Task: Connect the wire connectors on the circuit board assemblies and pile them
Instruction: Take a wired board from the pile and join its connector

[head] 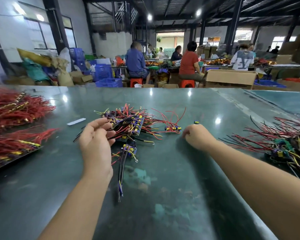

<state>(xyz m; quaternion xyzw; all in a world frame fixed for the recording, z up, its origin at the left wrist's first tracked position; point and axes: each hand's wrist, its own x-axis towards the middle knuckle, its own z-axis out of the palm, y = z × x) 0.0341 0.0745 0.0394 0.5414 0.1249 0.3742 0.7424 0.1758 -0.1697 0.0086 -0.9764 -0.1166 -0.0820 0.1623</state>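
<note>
the pile of wired boards is being steadied mid-desk by the left hand, fingers curled into its wires; the right hand is being held loosely curled beside a small wired piece, likely next.

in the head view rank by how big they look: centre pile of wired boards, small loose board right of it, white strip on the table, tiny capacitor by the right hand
1. centre pile of wired boards
2. small loose board
3. white strip, close to the board in size, so this order is unsure
4. tiny capacitor
</note>
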